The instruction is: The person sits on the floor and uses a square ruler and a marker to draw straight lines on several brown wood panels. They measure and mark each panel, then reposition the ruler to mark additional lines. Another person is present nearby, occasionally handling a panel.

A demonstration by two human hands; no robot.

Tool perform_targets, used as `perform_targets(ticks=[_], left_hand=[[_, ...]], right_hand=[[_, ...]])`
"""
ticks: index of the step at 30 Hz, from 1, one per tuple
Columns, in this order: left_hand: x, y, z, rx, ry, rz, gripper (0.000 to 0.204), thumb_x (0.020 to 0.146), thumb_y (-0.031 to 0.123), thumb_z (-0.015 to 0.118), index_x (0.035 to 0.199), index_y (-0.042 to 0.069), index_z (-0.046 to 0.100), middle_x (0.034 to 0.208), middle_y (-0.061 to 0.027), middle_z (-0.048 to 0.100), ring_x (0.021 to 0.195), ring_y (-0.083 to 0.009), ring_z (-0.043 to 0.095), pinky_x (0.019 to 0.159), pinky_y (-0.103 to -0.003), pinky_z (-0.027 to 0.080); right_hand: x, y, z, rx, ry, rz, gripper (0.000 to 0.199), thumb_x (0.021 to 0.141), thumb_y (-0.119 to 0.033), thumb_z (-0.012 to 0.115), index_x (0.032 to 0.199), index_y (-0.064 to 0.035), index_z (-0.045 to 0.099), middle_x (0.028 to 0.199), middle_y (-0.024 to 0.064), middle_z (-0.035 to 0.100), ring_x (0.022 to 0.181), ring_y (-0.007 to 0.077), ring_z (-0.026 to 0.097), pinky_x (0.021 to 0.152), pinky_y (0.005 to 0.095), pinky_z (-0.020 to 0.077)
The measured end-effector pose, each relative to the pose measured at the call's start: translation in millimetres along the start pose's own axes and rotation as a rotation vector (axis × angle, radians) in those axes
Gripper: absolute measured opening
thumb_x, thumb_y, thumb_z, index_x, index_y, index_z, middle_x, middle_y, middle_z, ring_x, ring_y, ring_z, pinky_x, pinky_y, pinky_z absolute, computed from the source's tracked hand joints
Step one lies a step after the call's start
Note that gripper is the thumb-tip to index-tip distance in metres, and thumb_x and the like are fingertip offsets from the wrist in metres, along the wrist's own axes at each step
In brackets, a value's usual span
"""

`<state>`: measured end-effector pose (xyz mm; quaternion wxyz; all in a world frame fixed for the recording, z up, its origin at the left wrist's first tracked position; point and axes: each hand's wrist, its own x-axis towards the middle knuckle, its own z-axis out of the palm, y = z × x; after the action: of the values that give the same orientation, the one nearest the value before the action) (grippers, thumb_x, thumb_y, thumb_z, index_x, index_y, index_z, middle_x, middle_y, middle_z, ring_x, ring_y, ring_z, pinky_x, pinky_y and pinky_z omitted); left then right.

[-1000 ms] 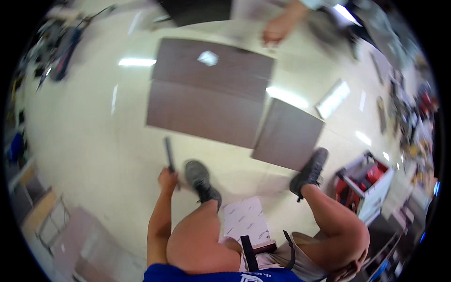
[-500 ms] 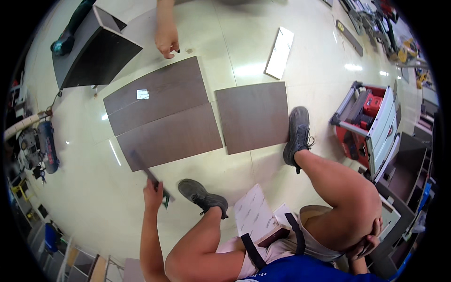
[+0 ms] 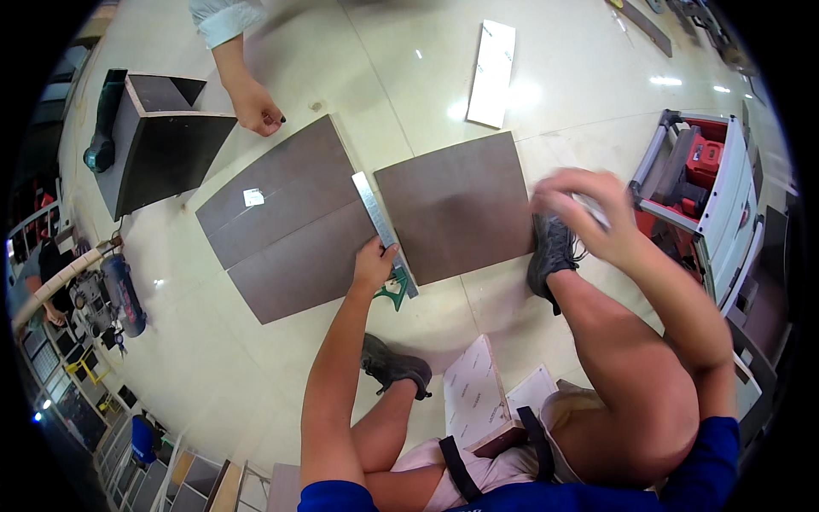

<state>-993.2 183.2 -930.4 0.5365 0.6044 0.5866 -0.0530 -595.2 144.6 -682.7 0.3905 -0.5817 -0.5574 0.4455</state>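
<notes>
In my left hand (image 3: 373,263) is a combination square (image 3: 373,205) with a steel blade and a green head. Its blade lies along the gap between two groups of dark brown boards. On the left are two abutting boards (image 3: 294,247), one with a white label (image 3: 253,197). To the right lies a single brown board (image 3: 456,205). My right hand (image 3: 589,205), blurred by motion, is raised beside that board's right edge, above my shoe. Its fingers are curled round a small pale thing, too smeared to name.
Another person's hand (image 3: 256,107) hangs beyond the left boards. A dark cabinet box (image 3: 175,154) with a power tool (image 3: 101,149) on it stands far left. A white strip (image 3: 492,72) lies at the back. An open toolbox (image 3: 682,213) stands right. White-faced panels (image 3: 473,392) are between my legs.
My left hand has brought the combination square rightward onto the gap between the boards. My right hand has left my knee and risen forward. The other person's hand has shifted left in the picture.
</notes>
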Motion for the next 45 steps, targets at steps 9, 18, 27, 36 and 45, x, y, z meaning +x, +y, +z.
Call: perform_targets(ticks=[9, 18, 27, 36, 45], left_hand=[[3, 24, 1, 0.140, -0.036, -0.006, 0.030, 0.089, 0.029, 0.072, 0.102, 0.003, 0.065, 0.084, -0.0189, 0.071, 0.081, -0.0396, 0.069, 0.072, -0.048, 0.053], [-5, 21, 9, 0.199, -0.031, 0.052, 0.026, 0.091, 0.021, 0.072, 0.097, -0.003, 0.063, 0.076, -0.0150, 0.069, 0.062, -0.0253, 0.070, 0.060, -0.037, 0.054], [-1, 24, 10, 0.130, -0.032, 0.001, 0.025, 0.091, 0.022, 0.071, 0.096, -0.002, 0.065, 0.081, -0.0186, 0.070, 0.074, -0.0343, 0.069, 0.067, -0.044, 0.053], [1, 43, -17, -0.157, 0.028, 0.059, 0.022, 0.098, 0.019, 0.065, 0.103, -0.001, 0.058, 0.078, -0.0133, 0.066, 0.068, -0.0200, 0.062, 0.065, -0.034, 0.050], [7, 128, -68, -0.672, 0.310, 0.139, 0.015, 0.099, 0.008, 0.063, 0.107, -0.004, 0.057, 0.085, -0.0015, 0.066, 0.073, -0.0068, 0.058, 0.066, -0.023, 0.047]], right_hand=[[79, 137, 130, 0.077, -0.187, 0.269, 0.041, 0.101, -0.031, 0.056, 0.122, 0.0034, 0.064, 0.103, 0.0180, 0.071, 0.079, 0.0231, 0.068, 0.081, 0.0353, 0.0538], [92, 187, 204, 0.289, 0.160, 0.278, 0.026, 0.096, -0.016, 0.060, 0.113, 0.0012, 0.066, 0.084, 0.0139, 0.072, 0.071, 0.0201, 0.068, 0.068, 0.0321, 0.0525], [90, 194, 203, 0.288, 0.214, 0.206, 0.013, 0.094, -0.011, 0.062, 0.100, 0.0006, 0.063, 0.072, 0.0093, 0.067, 0.062, 0.0143, 0.066, 0.060, 0.0290, 0.0524], [72, 157, 220, 0.501, 0.001, 0.268, 0.028, 0.102, -0.019, 0.056, 0.121, 0.0023, 0.062, 0.088, 0.0072, 0.070, 0.072, 0.0118, 0.066, 0.061, 0.0270, 0.0541], [86, 106, 200, 0.434, -0.251, 0.466, 0.023, 0.103, -0.024, 0.055, 0.100, -0.0017, 0.059, 0.073, 0.0061, 0.063, 0.060, 0.0114, 0.062, 0.051, 0.0276, 0.0511]])
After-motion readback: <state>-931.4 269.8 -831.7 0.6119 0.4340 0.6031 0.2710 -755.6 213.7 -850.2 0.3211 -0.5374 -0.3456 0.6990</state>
